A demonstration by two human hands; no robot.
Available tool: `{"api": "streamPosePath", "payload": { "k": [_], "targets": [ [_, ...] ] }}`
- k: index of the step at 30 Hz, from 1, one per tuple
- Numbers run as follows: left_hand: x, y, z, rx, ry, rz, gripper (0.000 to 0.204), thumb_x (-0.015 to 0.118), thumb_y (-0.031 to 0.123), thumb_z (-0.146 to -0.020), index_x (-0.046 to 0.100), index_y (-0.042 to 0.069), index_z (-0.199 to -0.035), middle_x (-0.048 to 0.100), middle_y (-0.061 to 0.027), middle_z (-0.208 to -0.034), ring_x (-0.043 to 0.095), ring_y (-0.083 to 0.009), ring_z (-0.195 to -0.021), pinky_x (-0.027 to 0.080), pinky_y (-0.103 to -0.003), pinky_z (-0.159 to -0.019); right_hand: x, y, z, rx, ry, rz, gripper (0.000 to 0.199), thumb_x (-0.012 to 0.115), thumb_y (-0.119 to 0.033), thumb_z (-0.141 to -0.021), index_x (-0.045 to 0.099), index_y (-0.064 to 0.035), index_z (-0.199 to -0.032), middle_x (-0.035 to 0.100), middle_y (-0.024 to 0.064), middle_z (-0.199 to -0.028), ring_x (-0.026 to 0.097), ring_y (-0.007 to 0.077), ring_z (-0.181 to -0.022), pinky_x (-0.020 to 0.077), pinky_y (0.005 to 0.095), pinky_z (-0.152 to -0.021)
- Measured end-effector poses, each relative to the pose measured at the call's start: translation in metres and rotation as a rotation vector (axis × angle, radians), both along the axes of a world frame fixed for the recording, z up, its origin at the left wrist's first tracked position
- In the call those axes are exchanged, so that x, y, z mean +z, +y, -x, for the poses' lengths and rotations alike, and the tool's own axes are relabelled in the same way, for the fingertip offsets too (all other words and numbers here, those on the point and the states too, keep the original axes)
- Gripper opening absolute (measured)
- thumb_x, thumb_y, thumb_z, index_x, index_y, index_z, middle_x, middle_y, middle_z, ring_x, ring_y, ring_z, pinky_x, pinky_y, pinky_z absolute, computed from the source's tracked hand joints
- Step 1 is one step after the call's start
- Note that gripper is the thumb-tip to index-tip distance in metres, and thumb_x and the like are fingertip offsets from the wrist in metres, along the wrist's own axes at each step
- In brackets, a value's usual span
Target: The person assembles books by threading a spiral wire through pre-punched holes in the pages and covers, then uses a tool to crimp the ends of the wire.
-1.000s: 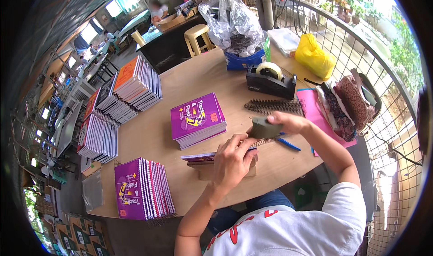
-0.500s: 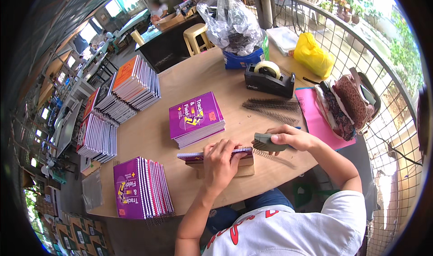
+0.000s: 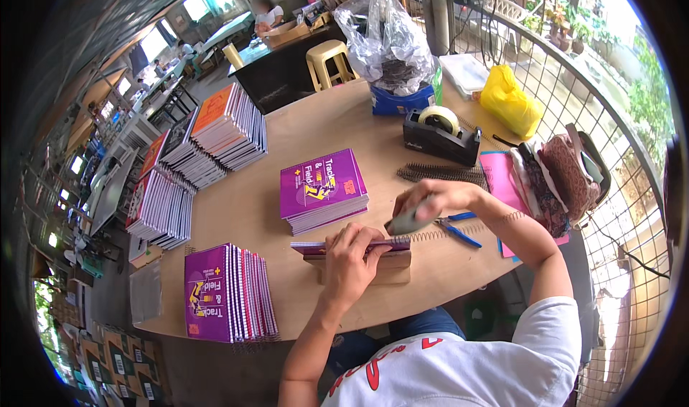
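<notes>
Purple booklet (image 3: 352,246) lying on a cardboard block (image 3: 366,267) at the counter's (image 3: 287,192) six o'clock; left hand (image 3: 349,253) pressing it steady, right hand (image 3: 423,202) clamping a grey tool (image 3: 409,222), feeding wire coil (image 3: 459,229) at three o'clock

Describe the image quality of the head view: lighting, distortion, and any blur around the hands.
Head view: even daylight, brightest and washed out at the upper right beyond the wire railing; strong fisheye bending curves the table edge, with a black vignette at the rim; the right hand and the grey tool it holds are slightly motion-blurred, while the left hand on the purple notebook looks sharp.
</notes>
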State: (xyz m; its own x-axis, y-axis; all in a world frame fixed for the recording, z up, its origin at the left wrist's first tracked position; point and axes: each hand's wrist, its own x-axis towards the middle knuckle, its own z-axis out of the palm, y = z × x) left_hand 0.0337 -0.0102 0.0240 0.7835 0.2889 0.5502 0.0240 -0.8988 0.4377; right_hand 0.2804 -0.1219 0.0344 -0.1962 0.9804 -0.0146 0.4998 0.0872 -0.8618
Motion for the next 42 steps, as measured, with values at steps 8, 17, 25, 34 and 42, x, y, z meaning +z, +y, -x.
{"api": "streamPosePath", "payload": {
  "k": [8,17,25,34,42],
  "targets": [
    [-0.006,0.004,0.001,0.004,-0.02,0.173,0.044,0.087,0.018,-0.076,0.058,0.006,-0.106,0.062,-0.0094,-0.097,0.064,-0.0276,-0.085,0.048,-0.043,-0.081,-0.003,0.006,0.012,-0.118,-0.189,0.111,0.067,0.066,-0.056,-0.086,0.074,0.0068,-0.109,0.07,0.019,-0.112,0.066,0.03,-0.107,0.0487,0.038,-0.095],
    [-0.001,0.023,0.024,0.343,-0.171,-0.325,0.049,0.094,0.029,-0.067,0.065,0.006,-0.099,0.055,-0.0129,-0.117,0.055,-0.0308,-0.113,0.045,-0.046,-0.092,-0.013,0.007,0.009,-0.123,-0.024,-0.033,0.057,0.068,-0.048,-0.087,0.074,-0.0001,-0.117,0.07,0.0236,-0.112,0.064,0.0348,-0.108,0.0482,0.0406,-0.098],
    [-0.057,0.042,0.028,0.206,-0.305,0.169,0.059,0.095,0.038,-0.067,0.057,0.004,-0.096,0.048,-0.0114,-0.107,0.049,-0.0302,-0.108,0.041,-0.045,-0.095,-0.007,0.001,0.008,-0.018,0.24,-0.033,0.057,0.067,-0.047,-0.087,0.074,-0.0015,-0.12,0.069,0.024,-0.117,0.064,0.0346,-0.109,0.0487,0.0401,-0.097],
    [-0.056,0.022,0.014,0.183,-0.313,0.161,0.057,0.089,0.042,-0.074,0.054,0.003,-0.098,0.052,-0.0087,-0.089,0.046,-0.0303,-0.098,0.041,-0.046,-0.088,-0.02,0.004,0.004,-0.045,-0.075,0.001,0.061,0.068,-0.05,-0.088,0.073,0.0046,-0.114,0.069,0.0183,-0.115,0.064,0.0271,-0.105,0.0487,0.0381,-0.094],
    [-0.05,0.022,0.01,0.181,-0.32,0.187,0.058,0.089,0.044,-0.074,0.053,0.003,-0.096,0.053,-0.008,-0.087,0.045,-0.0294,-0.094,0.041,-0.047,-0.084,-0.019,0.009,0.008,-0.077,0.036,-0.067,0.063,0.066,-0.052,-0.089,0.074,0.0075,-0.108,0.068,0.0177,-0.112,0.065,0.029,-0.1,0.0468,0.0382,-0.095]
  ]
}}
